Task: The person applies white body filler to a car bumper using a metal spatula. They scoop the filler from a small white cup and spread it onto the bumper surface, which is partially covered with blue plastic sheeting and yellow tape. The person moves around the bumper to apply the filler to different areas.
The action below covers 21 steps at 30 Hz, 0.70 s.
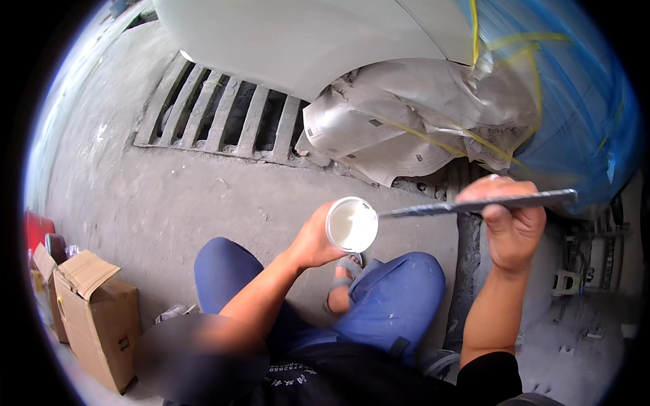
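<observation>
My left hand point(313, 237) grips a clear plastic cup point(352, 224) with white material in it, held above my knees. My right hand point(506, 216) holds a long, flat dark mixing stick point(433, 209) crosswise, its narrow end reaching to the cup's right rim. Whether that end touches the cup I cannot tell. Beyond both hands is a pale car body panel point(284, 34), with crumpled masking paper point(399, 115) and yellow tape over the area below its arch.
Blue plastic sheeting point(575, 128) covers the right. A floor drain grate point(217, 115) lies under the panel. Cardboard boxes point(95, 318) and a red container point(37, 230) stand at the left. A small stool point(565, 283) is at the right. I sit low on the concrete floor point(203, 196).
</observation>
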Motion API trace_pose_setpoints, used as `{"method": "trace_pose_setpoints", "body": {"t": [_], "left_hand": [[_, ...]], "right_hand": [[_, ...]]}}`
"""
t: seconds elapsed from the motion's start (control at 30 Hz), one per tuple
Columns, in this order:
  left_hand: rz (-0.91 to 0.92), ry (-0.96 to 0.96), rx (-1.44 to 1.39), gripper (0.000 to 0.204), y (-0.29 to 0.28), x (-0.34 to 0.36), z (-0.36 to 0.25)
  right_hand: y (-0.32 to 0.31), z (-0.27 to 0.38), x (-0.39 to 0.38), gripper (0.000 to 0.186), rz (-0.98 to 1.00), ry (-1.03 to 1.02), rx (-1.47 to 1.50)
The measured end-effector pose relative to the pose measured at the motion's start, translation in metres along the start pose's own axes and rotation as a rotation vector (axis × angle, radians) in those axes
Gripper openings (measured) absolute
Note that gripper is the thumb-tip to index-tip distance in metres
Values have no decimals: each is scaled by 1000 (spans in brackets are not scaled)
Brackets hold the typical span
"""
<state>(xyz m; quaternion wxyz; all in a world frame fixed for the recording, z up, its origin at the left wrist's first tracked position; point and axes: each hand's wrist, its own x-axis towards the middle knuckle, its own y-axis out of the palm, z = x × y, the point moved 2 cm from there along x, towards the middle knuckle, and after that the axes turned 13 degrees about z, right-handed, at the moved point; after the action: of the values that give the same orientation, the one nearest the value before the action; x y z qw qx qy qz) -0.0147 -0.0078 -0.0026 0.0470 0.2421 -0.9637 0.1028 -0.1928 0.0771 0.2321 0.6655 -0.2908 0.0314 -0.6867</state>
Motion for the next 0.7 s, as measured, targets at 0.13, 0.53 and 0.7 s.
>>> {"method": "trace_pose_setpoints", "body": {"t": [0.13,0.53,0.7], "left_hand": [[66,56,-10,69,-2,6,-1],[-79,18,96,64,-5,7,9],[-137,36,114,64,-4,13,7]], "right_hand": [[48,-12,14,18,345,-134,-159],[13,-32,-30,18,-212,202,-45],[38,-37,-50,19,-586,249,-51]]}}
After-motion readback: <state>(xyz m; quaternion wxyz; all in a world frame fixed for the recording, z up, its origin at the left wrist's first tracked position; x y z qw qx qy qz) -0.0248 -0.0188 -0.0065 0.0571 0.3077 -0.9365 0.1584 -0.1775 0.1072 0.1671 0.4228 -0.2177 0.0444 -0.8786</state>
